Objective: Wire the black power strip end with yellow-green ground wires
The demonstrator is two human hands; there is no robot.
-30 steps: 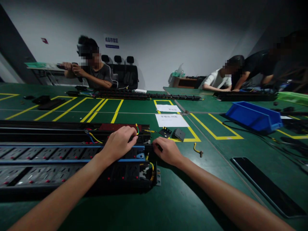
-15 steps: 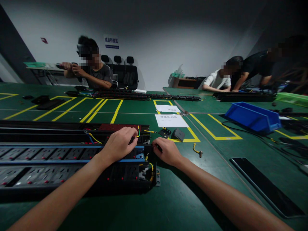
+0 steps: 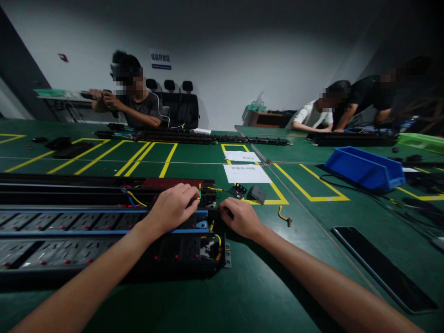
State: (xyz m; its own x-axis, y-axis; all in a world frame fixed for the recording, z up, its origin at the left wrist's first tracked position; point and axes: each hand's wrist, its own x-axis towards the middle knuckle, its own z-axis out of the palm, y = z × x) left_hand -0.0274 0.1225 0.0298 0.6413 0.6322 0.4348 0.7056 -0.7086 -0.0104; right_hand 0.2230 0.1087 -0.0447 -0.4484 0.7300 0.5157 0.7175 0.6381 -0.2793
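Note:
My left hand (image 3: 175, 206) is closed over the right part of the black strips, its fingers curled beside a green-yellow wire (image 3: 200, 190); what they hold is hidden. Just right of the strip ends, my right hand (image 3: 241, 216) is closed, with thumb and fingertips together at the end of a strip. Anything between them is too small to name. Under my left wrist runs a blue-edged socket strip (image 3: 72, 221). Nearer to me lies another black socket strip (image 3: 173, 249), with a yellow wire (image 3: 219, 247) at its end.
Beyond my right hand lie a black block (image 3: 257, 194), a black plate (image 3: 237, 190) and a short yellow wire (image 3: 284, 216). A phone (image 3: 385, 268) and a blue bin (image 3: 364, 169) are on the right. Several people are across the table (image 3: 194, 162).

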